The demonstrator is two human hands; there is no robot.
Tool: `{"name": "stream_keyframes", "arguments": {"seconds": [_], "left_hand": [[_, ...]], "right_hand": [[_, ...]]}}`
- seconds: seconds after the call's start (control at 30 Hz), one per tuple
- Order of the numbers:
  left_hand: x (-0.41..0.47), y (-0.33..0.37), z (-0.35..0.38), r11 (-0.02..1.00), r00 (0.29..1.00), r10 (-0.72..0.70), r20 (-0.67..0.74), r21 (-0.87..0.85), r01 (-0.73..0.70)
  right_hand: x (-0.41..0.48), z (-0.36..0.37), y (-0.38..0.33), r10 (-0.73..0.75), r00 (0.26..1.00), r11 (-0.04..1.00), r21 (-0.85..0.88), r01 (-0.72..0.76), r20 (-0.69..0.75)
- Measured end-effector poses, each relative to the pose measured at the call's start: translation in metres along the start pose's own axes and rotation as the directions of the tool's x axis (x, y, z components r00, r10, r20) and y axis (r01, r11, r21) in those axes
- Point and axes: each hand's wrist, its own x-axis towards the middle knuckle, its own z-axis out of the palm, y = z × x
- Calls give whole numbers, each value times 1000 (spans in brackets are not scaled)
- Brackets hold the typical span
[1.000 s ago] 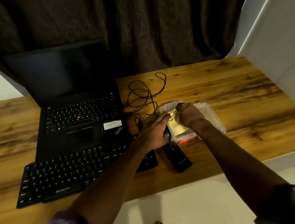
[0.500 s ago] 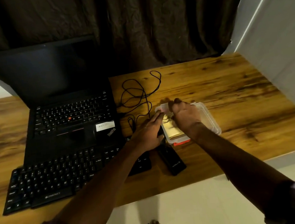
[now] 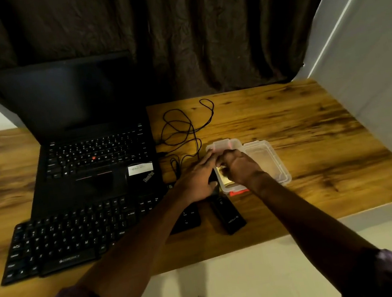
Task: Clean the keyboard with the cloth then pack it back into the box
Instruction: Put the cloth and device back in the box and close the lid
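The black keyboard [image 3: 77, 239] lies at the table's front left, its right end under my left forearm. A clear plastic box [image 3: 274, 163] sits right of centre, its lid [image 3: 224, 144] at the far end. A yellow cloth [image 3: 225, 179] lies inside at the left, mostly covered. My right hand [image 3: 240, 167] is down in the box with its fingers closed on the cloth. My left hand [image 3: 196, 180] presses against the box's left rim, fingers reaching toward the lid. Whether its palm holds anything is hidden.
An open black laptop [image 3: 92, 161] stands behind the keyboard. A tangled black cable [image 3: 183, 130] lies beside it. A small black box [image 3: 228, 216] sits near the table's [image 3: 311, 134] front edge. A white wall panel [image 3: 371, 52] borders the right side.
My right hand has sunk lower into the box and now covers more of the yellow cloth. My left hand stays at the box's left rim. The view has shifted slightly.
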Motion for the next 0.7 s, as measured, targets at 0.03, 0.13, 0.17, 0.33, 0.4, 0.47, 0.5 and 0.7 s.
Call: {"name": "stream_keyframes", "arguments": {"seconds": [0.03,0.13,0.17,0.33,0.4,0.47,0.5,0.7], "left_hand": [[-2,-1,0,1000,999,20,-38,-12,-20],[-11,-4,0,998,989,51,-136,-32,-55],[-14,-6,0,998,986,50,-160,-33,-56],[-37,-13,-1,996,973,70,-219,-31,-79],[-46,-16,2,995,964,100,-246,26,-96],[-54,-19,6,995,964,97,-248,54,-86],[-56,-19,7,995,966,91,-243,67,-77],[-68,-13,13,990,980,82,-180,126,-59]], "right_hand": [[-4,-2,-1,10,1000,1000,-6,-10,-11],[-18,-5,-1,18,986,999,34,-12,-168],[-26,-8,-3,24,975,999,43,-15,-223],[-89,-12,-18,82,932,972,234,3,-353],[-113,-1,-25,157,929,970,228,-81,-335],[-128,16,-32,223,914,971,155,-180,-339],[-132,21,-36,259,920,965,127,-231,-294],[-136,56,-46,322,943,947,29,-321,-79]]}}
